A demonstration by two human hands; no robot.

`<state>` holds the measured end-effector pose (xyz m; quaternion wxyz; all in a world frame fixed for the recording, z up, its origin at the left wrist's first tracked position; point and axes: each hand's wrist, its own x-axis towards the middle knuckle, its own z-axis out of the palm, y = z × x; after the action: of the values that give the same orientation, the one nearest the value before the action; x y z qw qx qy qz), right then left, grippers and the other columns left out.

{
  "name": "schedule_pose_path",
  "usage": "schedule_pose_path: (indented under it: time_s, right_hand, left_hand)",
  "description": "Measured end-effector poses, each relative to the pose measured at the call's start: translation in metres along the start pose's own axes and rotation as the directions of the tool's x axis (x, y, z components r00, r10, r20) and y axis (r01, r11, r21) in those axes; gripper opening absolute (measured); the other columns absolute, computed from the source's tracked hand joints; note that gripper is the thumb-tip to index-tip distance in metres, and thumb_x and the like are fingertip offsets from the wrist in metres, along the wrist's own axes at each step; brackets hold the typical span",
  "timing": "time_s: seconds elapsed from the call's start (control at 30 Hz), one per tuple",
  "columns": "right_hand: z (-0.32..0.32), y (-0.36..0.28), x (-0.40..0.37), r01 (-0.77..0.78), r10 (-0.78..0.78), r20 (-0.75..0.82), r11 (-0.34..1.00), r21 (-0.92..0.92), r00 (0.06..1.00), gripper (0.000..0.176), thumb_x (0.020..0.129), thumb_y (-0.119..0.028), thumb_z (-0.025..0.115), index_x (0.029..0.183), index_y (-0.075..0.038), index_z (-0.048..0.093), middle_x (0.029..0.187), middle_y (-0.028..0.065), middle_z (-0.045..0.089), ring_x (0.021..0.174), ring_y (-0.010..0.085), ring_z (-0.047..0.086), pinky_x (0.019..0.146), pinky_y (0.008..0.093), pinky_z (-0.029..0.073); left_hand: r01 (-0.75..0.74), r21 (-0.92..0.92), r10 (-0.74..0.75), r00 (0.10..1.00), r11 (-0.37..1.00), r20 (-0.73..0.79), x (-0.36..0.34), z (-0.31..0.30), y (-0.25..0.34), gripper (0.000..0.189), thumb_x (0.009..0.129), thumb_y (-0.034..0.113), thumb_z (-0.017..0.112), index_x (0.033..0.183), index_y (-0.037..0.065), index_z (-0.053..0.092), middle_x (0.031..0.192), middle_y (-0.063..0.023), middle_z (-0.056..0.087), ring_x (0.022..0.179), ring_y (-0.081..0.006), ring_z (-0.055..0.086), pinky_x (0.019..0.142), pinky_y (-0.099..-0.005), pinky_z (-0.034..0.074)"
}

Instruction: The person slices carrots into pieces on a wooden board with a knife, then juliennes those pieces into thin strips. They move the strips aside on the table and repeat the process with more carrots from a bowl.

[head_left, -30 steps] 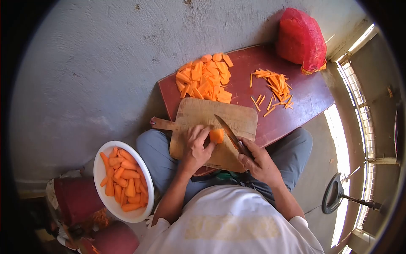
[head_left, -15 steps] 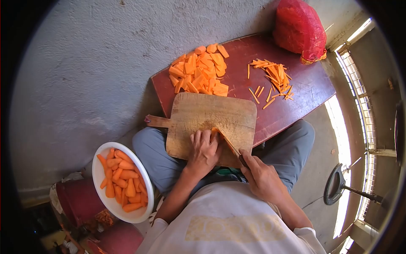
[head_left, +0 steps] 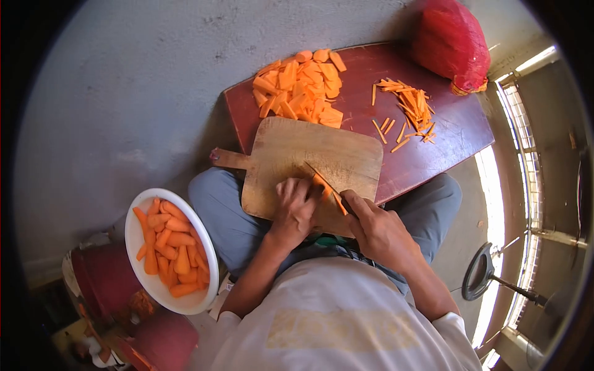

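Observation:
On the wooden cutting board (head_left: 309,141), my left hand (head_left: 293,209) bends its fingers over a carrot piece (head_left: 326,188), its fingertips partly blurred. My right hand (head_left: 382,230) grips a knife (head_left: 317,173) by the handle, with the blade slanting up and left alongside the carrot. Part of the carrot is hidden by my left fingers. The board rests across my lap and against the table's edge. Beyond it, a heap of carrot slices (head_left: 303,86) lies on the red table (head_left: 359,68). Thin carrot sticks (head_left: 413,106) are piled to the right.
A white basin (head_left: 213,272) of whole peeled carrots (head_left: 175,247) stands at my left. A red mesh sack (head_left: 455,43) sits at the table's far right corner, near the grey wall (head_left: 142,93). Dark red containers (head_left: 108,281) are at lower left, where another person (head_left: 96,349) partly shows.
The knife blade has swung to a steeper slant beside the carrot, exposing more orange. My left fingers have shifted slightly left. The whole view has tilted a little.

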<state>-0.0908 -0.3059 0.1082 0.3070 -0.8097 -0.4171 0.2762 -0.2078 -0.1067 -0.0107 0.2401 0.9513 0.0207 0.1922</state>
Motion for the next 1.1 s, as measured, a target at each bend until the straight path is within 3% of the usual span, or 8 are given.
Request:
schedule_pose_path:
  time_s: [0.13,0.37,0.53,0.63,0.7,0.87,0.97,1.1]
  right_hand:
    - [0.016,0.012,0.021,0.064,-0.064,-0.053,0.998,-0.002,0.997,0.042,0.11,-0.013,0.063,0.149,-0.002,0.054,0.117,0.0309,0.073,0.101,0.052,0.073,0.081,0.0566,0.059]
    - [0.004,0.001,-0.001,-0.04,0.041,0.027,0.999,-0.027,0.999,0.039,0.111,-0.013,0.062,0.147,-0.002,0.054,0.118,0.03,0.072,0.1,0.0528,0.071,0.081,0.0573,0.057]
    - [0.013,0.006,0.028,0.053,-0.054,-0.025,0.998,-0.022,0.998,0.041,0.11,-0.013,0.063,0.149,-0.002,0.053,0.115,0.028,0.073,0.101,0.052,0.072,0.08,0.0565,0.058]
    - [0.006,-0.001,0.017,0.024,-0.024,-0.002,0.999,-0.029,1.0,0.042,0.11,-0.013,0.064,0.149,-0.002,0.053,0.115,0.0278,0.074,0.1,0.0518,0.073,0.08,0.0565,0.058]
    - [0.007,-0.001,0.005,-0.048,0.053,0.041,0.993,-0.11,0.998,0.043,0.108,-0.013,0.066,0.148,-0.003,0.055,0.117,0.0276,0.074,0.099,0.0513,0.073,0.08,0.0564,0.059]
    - [0.015,0.007,0.035,0.071,-0.072,-0.002,0.995,-0.069,0.997,0.045,0.107,-0.013,0.068,0.149,-0.004,0.056,0.119,0.0278,0.075,0.101,0.0512,0.073,0.081,0.0556,0.06]
    - [0.005,-0.001,0.026,0.056,-0.056,0.006,0.997,-0.054,0.998,0.045,0.107,-0.013,0.067,0.149,-0.003,0.056,0.119,0.0284,0.075,0.101,0.0516,0.073,0.082,0.0559,0.06]
    - [0.012,0.01,0.024,0.107,-0.109,-0.013,0.992,-0.07,0.994,0.042,0.108,-0.013,0.065,0.148,-0.002,0.055,0.113,0.0277,0.074,0.096,0.0517,0.073,0.08,0.057,0.06]
  left_hand:
    - [0.046,0.0,-0.046,0.997,0.999,0.066,0.0,0.0,0.002,0.044,0.088,0.007,0.067,0.131,0.01,0.076,0.12,-0.0148,0.061,0.11,-0.0373,0.056,0.096,-0.0533,0.044]
    - [0.028,-0.073,-0.032,0.998,0.997,-0.05,0.002,0.0,0.001,0.033,0.092,0.008,0.073,0.125,0.009,0.077,0.116,-0.0123,0.062,0.108,-0.0354,0.058,0.094,-0.0513,0.044]
    - [0.064,-0.094,-0.067,0.997,0.994,-0.035,0.003,-0.003,0.002,0.027,0.093,0.01,0.079,0.119,0.007,0.079,0.113,-0.0104,0.065,0.104,-0.0339,0.059,0.092,-0.05,0.044]
    - [0.01,-0.085,-0.021,0.992,0.996,-0.128,0.0,0.002,-0.001,0.023,0.093,0.011,0.079,0.115,0.007,0.08,0.112,-0.0104,0.065,0.104,-0.0332,0.059,0.092,-0.0496,0.043]
    - [0.05,-0.076,-0.056,0.995,0.996,-0.077,-0.001,0.003,-0.001,0.025,0.092,0.01,0.078,0.117,0.007,0.08,0.112,-0.0102,0.065,0.104,-0.0334,0.059,0.093,-0.0495,0.043]
    - [0.045,-0.096,-0.05,0.997,0.994,-0.055,0.001,-0.002,0.005,0.035,0.087,0.004,0.068,0.121,0.009,0.079,0.117,-0.0118,0.062,0.114,-0.0346,0.058,0.099,-0.0521,0.042]
    - [0.01,-0.087,-0.019,0.995,0.996,-0.102,-0.004,0.008,-0.002,0.041,0.085,0.004,0.068,0.125,0.009,0.078,0.119,-0.0122,0.061,0.113,-0.0353,0.057,0.1,-0.0527,0.042]
    - [0.053,-0.087,-0.054,0.999,0.995,-0.009,0.0,0.0,-0.002,0.045,0.086,0.005,0.067,0.129,0.009,0.077,0.121,-0.0126,0.062,0.114,-0.0355,0.057,0.101,-0.0532,0.042]
